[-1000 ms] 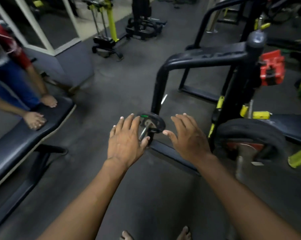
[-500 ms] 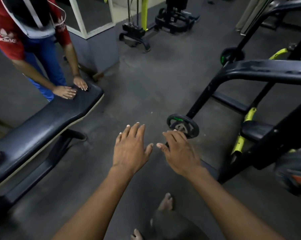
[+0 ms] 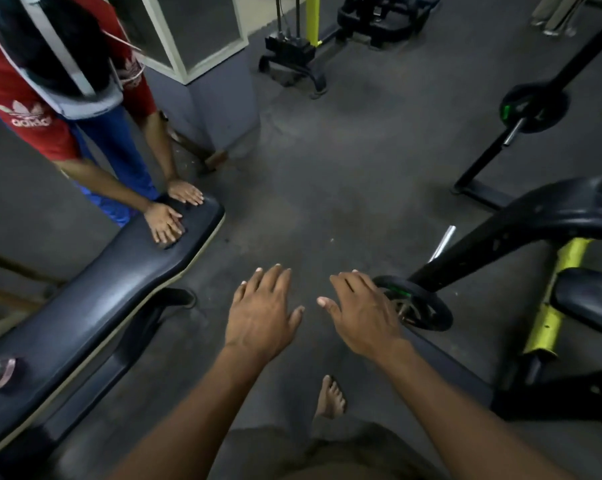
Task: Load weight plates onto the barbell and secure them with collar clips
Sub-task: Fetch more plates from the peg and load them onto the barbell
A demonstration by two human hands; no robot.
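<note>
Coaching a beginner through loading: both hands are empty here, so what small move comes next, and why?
Probably close the right hand on the small plate: both it and the left hand are open and empty, and the right already overlaps the plate's rim.

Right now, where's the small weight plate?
Head view, lower right: the small weight plate sits beside the right hand, under the black frame arm.

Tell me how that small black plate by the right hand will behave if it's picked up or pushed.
The small black weight plate looks like rigid rubber-coated metal, so probably heavy for its size and not floppy. Its round rim suggests it could roll if stood on edge. It appears to sit on a steel bar, so a push would likely slide it along. The right hand is open beside it.
</note>
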